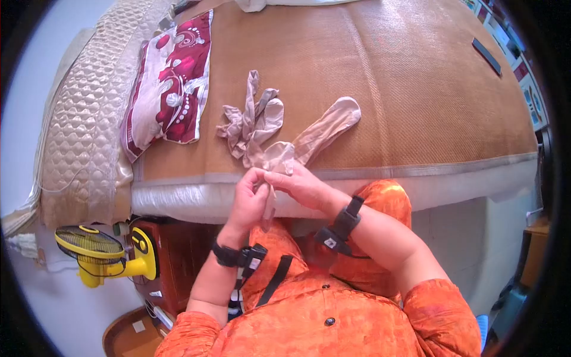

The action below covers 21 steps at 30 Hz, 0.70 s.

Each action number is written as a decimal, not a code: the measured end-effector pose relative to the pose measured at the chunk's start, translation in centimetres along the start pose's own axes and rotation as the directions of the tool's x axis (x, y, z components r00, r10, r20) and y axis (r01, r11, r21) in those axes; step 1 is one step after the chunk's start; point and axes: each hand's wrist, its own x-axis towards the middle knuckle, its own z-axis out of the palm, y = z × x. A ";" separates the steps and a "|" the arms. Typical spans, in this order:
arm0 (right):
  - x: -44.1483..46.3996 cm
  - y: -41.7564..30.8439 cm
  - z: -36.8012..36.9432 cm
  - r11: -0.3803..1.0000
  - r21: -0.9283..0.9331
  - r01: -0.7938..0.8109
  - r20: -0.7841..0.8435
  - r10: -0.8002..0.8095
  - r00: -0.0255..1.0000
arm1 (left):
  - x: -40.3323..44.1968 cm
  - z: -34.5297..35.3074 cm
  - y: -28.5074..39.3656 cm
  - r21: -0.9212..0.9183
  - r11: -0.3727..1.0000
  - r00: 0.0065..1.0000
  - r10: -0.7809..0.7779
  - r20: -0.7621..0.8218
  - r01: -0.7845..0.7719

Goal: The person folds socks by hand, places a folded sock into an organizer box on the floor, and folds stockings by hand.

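My left hand and my right hand meet at the bed's front edge, both closed on a thin pinkish-beige sock. Part of it spreads above my fingers, and a narrow end hangs below them. Just beyond my hands, a crumpled heap of similar socks lies on the woven mat. To its right a single sock is stretched out nearly flat, its toe pointing away from me. Where the held sock ends and the heap begins is hard to make out.
A brown woven mat covers the bed. A maroon and white pillow lies at the left, beside a quilted cream headboard cover. One dark, narrow object rests far right. A yellow fan stands lower left, by a reddish cabinet.
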 end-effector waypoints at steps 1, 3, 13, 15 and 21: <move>-0.2 0.0 0.2 1.000 -0.007 0.029 0.075 -0.028 0.997 | -1.2 0.4 0.3 -0.031 0.997 0.997 -0.073 0.006 0.073; -0.7 -0.5 0.4 0.989 0.146 -0.026 0.125 0.007 0.992 | -2.7 0.3 -0.2 -0.053 0.998 0.998 -0.035 -0.043 0.033; -1.4 -2.0 5.6 0.936 0.291 -0.196 0.126 0.166 0.978 | -5.6 -1.6 4.1 -0.017 0.985 0.942 0.158 -0.297 -0.171; -1.2 -1.1 5.9 0.917 0.330 -0.226 0.164 0.180 0.970 | -4.6 -1.9 4.5 0.269 0.911 0.856 0.394 -0.335 -0.314; -1.3 -2.0 4.4 0.882 0.383 -0.275 -0.017 0.304 0.952 | -2.8 -5.6 3.6 -0.458 0.869 0.938 0.021 -0.345 -0.188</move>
